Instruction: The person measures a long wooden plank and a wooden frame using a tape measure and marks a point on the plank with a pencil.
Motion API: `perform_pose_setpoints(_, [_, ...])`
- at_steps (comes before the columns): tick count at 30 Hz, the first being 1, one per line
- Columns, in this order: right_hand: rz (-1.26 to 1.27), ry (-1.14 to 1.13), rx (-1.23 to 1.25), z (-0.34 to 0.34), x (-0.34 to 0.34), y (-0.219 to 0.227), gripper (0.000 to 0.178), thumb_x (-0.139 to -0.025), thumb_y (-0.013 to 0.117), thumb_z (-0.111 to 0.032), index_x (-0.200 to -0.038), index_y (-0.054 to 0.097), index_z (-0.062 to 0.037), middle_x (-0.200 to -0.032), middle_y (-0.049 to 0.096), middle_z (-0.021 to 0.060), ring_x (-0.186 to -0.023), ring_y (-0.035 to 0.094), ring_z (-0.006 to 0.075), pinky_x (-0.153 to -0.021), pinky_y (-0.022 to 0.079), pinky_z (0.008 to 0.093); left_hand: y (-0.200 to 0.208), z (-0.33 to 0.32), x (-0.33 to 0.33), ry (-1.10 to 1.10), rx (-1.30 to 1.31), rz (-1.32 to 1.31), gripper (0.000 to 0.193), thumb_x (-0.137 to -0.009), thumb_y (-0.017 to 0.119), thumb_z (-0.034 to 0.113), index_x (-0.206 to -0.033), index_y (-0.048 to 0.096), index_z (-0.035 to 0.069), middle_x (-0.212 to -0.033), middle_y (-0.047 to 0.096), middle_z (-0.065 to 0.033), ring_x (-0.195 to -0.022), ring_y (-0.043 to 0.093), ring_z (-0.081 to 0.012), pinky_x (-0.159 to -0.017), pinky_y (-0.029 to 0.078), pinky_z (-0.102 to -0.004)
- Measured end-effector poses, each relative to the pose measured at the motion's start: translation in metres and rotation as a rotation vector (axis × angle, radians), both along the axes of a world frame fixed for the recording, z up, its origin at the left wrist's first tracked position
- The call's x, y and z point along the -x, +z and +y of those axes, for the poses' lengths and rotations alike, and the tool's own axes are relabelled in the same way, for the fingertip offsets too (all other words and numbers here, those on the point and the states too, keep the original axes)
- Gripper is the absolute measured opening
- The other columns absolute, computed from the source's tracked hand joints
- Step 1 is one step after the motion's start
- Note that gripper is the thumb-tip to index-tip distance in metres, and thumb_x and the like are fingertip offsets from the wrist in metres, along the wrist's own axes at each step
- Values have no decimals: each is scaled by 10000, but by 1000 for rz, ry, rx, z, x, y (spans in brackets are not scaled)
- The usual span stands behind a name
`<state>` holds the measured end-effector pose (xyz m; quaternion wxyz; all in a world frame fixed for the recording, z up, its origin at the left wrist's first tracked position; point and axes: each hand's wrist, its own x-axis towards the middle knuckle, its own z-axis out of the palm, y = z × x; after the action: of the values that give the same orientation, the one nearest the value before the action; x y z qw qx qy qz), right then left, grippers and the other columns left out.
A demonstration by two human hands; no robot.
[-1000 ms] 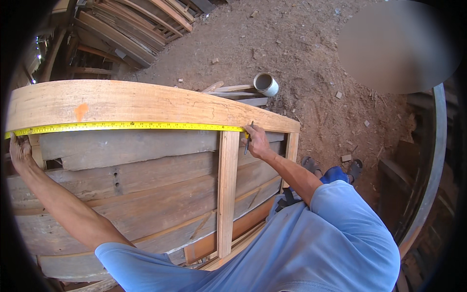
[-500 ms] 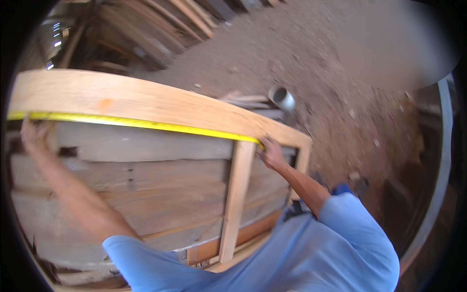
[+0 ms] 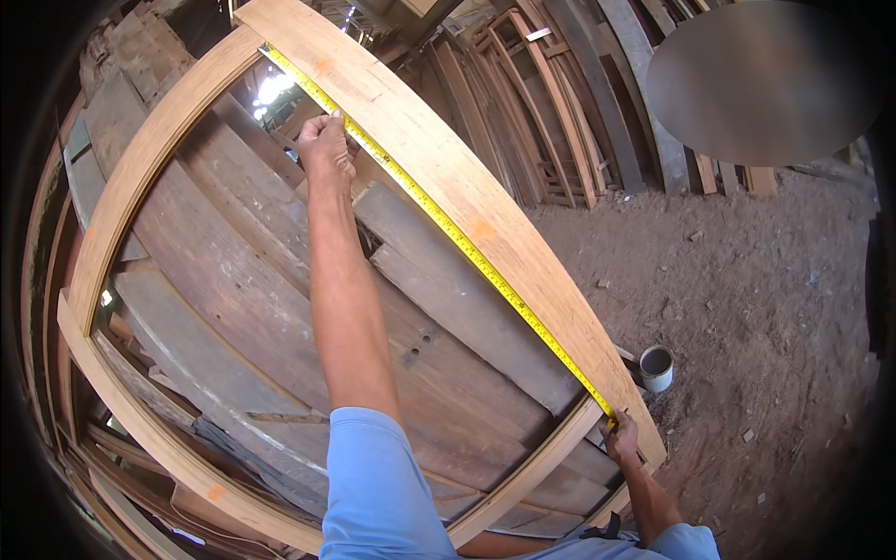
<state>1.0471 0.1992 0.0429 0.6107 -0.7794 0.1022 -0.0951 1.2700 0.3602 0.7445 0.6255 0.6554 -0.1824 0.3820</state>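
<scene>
A yellow tape measure blade (image 3: 457, 235) runs stretched along the inner edge of a pale wooden frame's long rail (image 3: 411, 131). Its far end lies at the corner where the rail meets an end piece (image 3: 159, 126). My left hand (image 3: 327, 147) is curled, with thumb and fingers pinching the blade's edge a short way from that corner. Close to the crosspiece (image 3: 532, 467) at the near right, my right hand (image 3: 623, 441) is closed around the tape's other end. Whatever else sits inside that fist is hidden.
Weathered grey-brown boards (image 3: 448, 364) lie beneath the frame. A metal can (image 3: 656, 369) stands on the dirt floor (image 3: 737, 280) just beyond the rail's right end. Timber pieces (image 3: 523, 103) lean upright at the back, and more lumber (image 3: 56, 308) is stacked at the left.
My view has swung left, so the frame now slants and its far corner shows. Both hands remain at the tape along the rail, the left one now higher in view, the right one lower.
</scene>
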Motion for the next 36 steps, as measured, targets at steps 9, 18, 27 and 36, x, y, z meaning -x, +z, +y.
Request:
perform_pose_setpoints(9, [-116, -71, 106, 0, -10, -11, 322, -802, 730, -200, -1047, 656, -5, -914, 669, 247, -865, 630, 448, -774, 500, 517, 22, 51, -44, 531, -1252, -597, 394, -912, 581, 293, -1149, 651, -14, -1016, 671, -214, -874, 634, -374, -783, 528, -453])
perform_pose_setpoints(18, [-82, -134, -28, 13, -6, -14, 473, -799, 739, -178, -1229, 619, -21, -1044, 632, 222, -1037, 570, 413, -938, 425, 505, 142, 141, -184, -273, -259, 266, 320, -1049, 528, 213, -1274, 583, -7, -1232, 665, -155, -1101, 646, -266, -947, 558, -415])
perform_pose_setpoints(27, [19, -87, -25, 15, 1, -11, 476, -827, 738, -181, -1264, 602, -50, -1092, 624, 214, -1079, 543, 426, -960, 421, 494, 139, 149, -179, -253, -253, 263, 313, -1031, 541, 211, -1252, 589, -6, -1210, 667, -160, -1083, 647, -275, -933, 557, -417])
perform_pose_setpoints(36, [20, -94, -15, 13, -2, -12, 491, -823, 743, -166, -1281, 604, -56, -1119, 626, 218, -1085, 542, 430, -976, 427, 489, 136, 148, -179, -240, -264, 265, 307, -1012, 555, 208, -1229, 595, -5, -1189, 668, -164, -1066, 648, -284, -919, 557, -419])
